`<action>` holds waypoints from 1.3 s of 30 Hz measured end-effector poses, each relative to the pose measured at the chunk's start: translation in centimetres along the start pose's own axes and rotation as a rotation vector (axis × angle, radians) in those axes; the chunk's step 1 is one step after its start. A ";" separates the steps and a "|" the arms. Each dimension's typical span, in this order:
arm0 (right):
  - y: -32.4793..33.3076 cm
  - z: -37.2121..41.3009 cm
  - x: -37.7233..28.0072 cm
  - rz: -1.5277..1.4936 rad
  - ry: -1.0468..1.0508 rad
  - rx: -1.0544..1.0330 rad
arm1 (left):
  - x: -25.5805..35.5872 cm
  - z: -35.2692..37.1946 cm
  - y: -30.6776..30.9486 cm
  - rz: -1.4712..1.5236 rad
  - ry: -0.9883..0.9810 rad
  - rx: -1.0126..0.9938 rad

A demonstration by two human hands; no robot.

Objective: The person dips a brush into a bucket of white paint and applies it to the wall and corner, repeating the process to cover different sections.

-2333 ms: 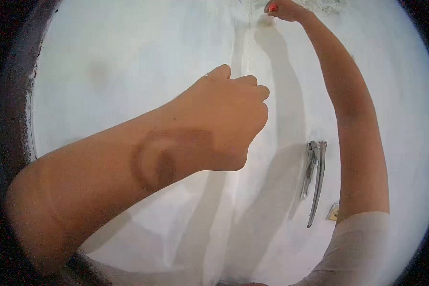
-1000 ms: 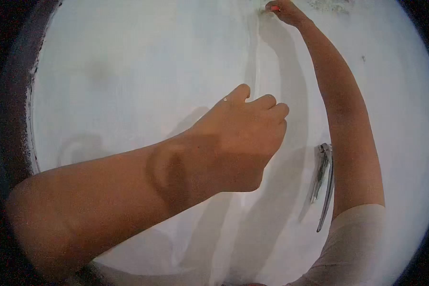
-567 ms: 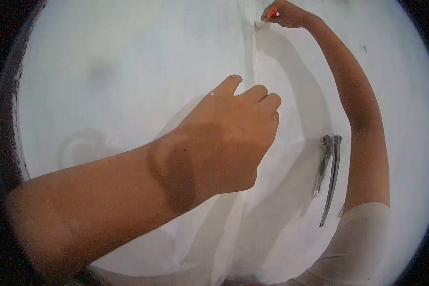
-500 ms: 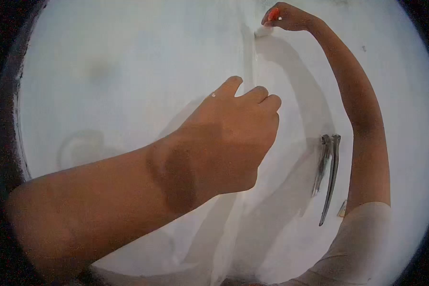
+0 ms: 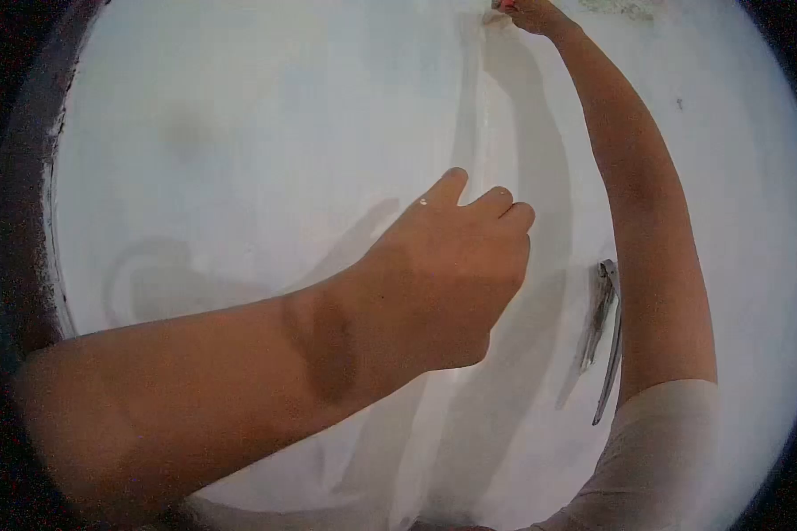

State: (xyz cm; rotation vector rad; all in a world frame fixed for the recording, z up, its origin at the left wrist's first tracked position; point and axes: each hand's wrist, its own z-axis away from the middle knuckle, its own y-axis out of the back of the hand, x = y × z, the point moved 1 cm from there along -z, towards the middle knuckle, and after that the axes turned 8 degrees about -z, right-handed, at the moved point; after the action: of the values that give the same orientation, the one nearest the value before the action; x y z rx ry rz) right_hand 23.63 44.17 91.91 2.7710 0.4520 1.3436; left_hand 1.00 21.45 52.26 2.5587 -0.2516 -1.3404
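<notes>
My left hand (image 5: 456,265) is in the middle of the view, back of the hand towards me, over the pale surface (image 5: 266,133). Its thumb stands apart from the curled fingers; the palm side is hidden, and I cannot make out anything in it. At the top edge my right hand (image 5: 536,16) is closed on a small red object (image 5: 505,5), partly cut off by the frame. A whitish tip below the red part is near a vertical crease or seam in the surface.
A dark metal handle (image 5: 607,345) is on the surface at the right, beside my right forearm and partly covered by it. A dark edge (image 5: 49,221) runs down the left side. Greyish speckles (image 5: 624,9) mark the surface at the top right.
My right hand has moved up to the top edge with the red object. My left hand appears slightly lower and further right. My right forearm now covers part of the handle.
</notes>
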 end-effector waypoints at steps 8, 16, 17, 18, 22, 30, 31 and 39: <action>0.0 4.1 0.2 -0.023 0.129 0.176 | -0.1 0.1 0.2 -0.006 -0.005 -0.017; 7.4 5.8 -5.2 -0.331 -0.219 -0.427 | 0.3 0.6 0.4 -0.008 -0.018 -0.037; 8.7 5.4 -6.8 -0.322 -0.221 -0.430 | 0.4 0.6 0.7 0.010 -0.024 -0.073; 10.4 5.0 -9.4 -0.364 -0.432 -0.434 | 0.6 0.5 0.4 -0.010 -0.036 -0.021; 9.4 3.7 -8.2 -0.453 -0.586 -0.434 | 0.6 0.4 0.7 0.034 -0.023 0.009; 4.1 0.1 -3.3 -0.149 -0.284 -0.160 | 0.3 0.6 0.6 0.032 -0.029 -0.087; 2.8 -0.7 -2.0 -0.138 -0.299 -0.060 | 0.2 0.6 0.6 0.029 -0.019 -0.087; 0.1 -1.9 1.8 -0.357 -0.071 0.257 | 0.1 0.4 0.9 0.057 -0.019 -0.130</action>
State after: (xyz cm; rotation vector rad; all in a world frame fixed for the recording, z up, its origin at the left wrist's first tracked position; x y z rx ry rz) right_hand 23.27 44.43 94.47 2.7309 1.1240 1.1703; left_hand 0.70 20.48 52.19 2.4149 -0.2311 -1.3163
